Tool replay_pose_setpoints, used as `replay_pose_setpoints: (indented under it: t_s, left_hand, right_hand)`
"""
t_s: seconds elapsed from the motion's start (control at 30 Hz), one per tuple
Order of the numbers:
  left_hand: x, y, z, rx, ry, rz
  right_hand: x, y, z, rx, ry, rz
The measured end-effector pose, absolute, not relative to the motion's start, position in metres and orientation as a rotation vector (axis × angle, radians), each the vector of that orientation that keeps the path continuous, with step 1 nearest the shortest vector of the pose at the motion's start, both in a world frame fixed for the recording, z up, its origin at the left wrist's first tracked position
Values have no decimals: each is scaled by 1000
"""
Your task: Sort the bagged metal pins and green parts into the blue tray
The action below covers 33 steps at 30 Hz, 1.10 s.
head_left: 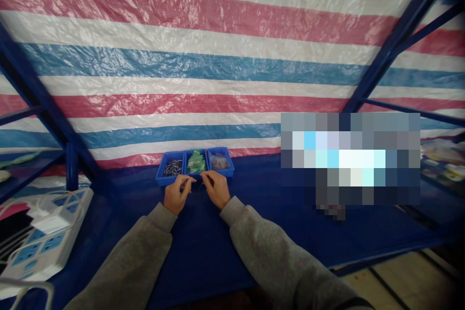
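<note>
Seemingly mid-handling, with left fingers (pixel 187 184) near right fingers (pixel 209 178); cannot tell if apart or clamped. With metal pieces (pixel 172 168) and green packets (pixel 196 162) remaining beyond, cannot see anything finished.

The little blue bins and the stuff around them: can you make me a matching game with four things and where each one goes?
Things:
1. shiny metal pieces
2. green pieces
3. power strip
4. striped sheet

Places:
A. behind the blue table
B. in the middle bin
C. over at the left side of the picture, outside the bins
D. in the left bin

Right pairs:
1-D
2-B
3-C
4-A
</note>
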State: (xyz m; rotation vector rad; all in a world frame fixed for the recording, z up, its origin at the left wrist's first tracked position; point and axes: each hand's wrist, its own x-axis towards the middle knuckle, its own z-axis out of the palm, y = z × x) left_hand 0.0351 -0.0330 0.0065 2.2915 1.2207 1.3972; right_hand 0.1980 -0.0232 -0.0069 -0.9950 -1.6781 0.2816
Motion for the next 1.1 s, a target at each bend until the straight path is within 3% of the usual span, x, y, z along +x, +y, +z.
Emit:
replay_pose_setpoints:
  t_s: [0.4,0.67,1.1]
  left_hand:
    - [33,-27,5,2576,1184,1402]
    - [30,-24,4,2422,1229,1559]
    - [30,-24,1,2186,1273,1528]
  right_hand:
    - [199,-23,-6,-1000,-1665,273]
    - [199,-25,-4,-991,-1644,281]
    - [197,-31,-2,-893,-1797,375]
